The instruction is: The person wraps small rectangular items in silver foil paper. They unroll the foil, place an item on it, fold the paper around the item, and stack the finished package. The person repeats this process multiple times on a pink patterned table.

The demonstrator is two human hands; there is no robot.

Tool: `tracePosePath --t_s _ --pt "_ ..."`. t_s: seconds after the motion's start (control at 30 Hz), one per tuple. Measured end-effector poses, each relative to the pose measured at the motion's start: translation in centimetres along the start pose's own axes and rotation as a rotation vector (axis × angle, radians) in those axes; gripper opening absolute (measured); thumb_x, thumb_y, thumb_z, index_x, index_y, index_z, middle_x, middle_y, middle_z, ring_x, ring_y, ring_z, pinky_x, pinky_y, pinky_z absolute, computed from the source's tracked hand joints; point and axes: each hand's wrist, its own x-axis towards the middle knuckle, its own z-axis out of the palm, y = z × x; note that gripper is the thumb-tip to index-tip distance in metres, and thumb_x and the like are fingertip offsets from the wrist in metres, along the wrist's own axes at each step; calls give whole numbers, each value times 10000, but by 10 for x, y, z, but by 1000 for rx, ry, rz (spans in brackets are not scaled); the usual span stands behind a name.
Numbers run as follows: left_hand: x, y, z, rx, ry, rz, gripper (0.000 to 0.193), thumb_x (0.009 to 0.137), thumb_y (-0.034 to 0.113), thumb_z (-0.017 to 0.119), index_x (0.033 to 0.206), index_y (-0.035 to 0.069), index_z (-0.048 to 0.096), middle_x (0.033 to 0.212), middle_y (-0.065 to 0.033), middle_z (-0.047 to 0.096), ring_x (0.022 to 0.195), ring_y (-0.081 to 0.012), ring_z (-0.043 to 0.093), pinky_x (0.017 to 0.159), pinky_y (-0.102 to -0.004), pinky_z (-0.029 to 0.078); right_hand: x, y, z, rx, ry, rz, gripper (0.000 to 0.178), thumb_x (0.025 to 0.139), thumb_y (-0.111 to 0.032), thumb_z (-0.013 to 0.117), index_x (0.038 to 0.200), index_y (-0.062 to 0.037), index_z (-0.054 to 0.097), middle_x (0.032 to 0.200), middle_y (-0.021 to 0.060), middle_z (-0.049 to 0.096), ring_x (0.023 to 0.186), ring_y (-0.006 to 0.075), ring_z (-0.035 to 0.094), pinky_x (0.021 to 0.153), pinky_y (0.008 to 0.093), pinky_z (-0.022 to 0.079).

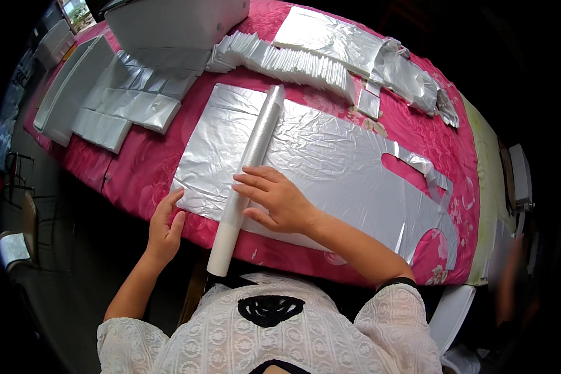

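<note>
A thin, silvery plastic sheet (336, 174) lies flat on the table, with cut-out loops at its right end. Across its left part rests a long white tube (255, 146), its upper length shiny as if wrapped in clear film, and its near end juts past the table edge toward me. My right hand (280, 199) lies over the tube with fingers stretched out, touching it but not wrapped round it. My left hand (164, 229) is at the sheet's near left corner, thumb and fingers apart, with nothing seen in it.
A pink flowered cloth (140, 168) covers the table. Folded plastic packets (128, 109) lie at left beside a white bin (75, 93); a larger white box (174, 25) stands behind. A long row of folded packets (287, 62) and more plastic sheets (330, 40) lie at the back.
</note>
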Motion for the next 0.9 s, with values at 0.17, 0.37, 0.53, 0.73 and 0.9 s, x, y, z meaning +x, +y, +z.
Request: tracePosePath --t_s 0.17,0.37,0.53,0.73,0.9 --pt "-23 2 -1 88 -21 -18 385 823 56 537 1194 -21 473 1148 -189 519 1076 -302 509 932 -350 386 48 32 35 -194 -128 -40 510 849 -404 509 1211 -45 516 1281 135 474 1279 300 335 1079 441 212" --pt "-25 0 4 186 -20 16 497 787 119 605 1215 -32 404 1136 -203 488 1039 -343 499 910 -379 390 89 29 69 -200 -172 -14 528 861 -457 469 1210 -65 523 1284 130 474 1274 299 342 1083 444 197" --pt "-26 0 6 253 10 -8 560 770 126 629 1239 -47 377 1139 -208 483 1032 -348 496 904 -386 394 98 30 77 -201 -142 -24 532 848 -469 480 1186 -63 539 1266 124 491 1247 304 370 1075 446 207" --pt "-22 19 1 170 1 78 508 764 101 623 1218 -27 433 1127 -195 505 1017 -323 513 883 -368 412 27 20 33 -219 -33 47 557 810 -462 545 1180 -46 531 1268 135 486 1251 305 370 1077 436 204" --pt "7 29 6 142 17 223 441 778 82 606 1191 -7 482 1111 -187 530 1020 -321 521 882 -365 417 -12 -1 2 -200 -40 43 581 805 -462 550 1209 -47 500 1290 132 466 1248 303 379 1072 428 228"
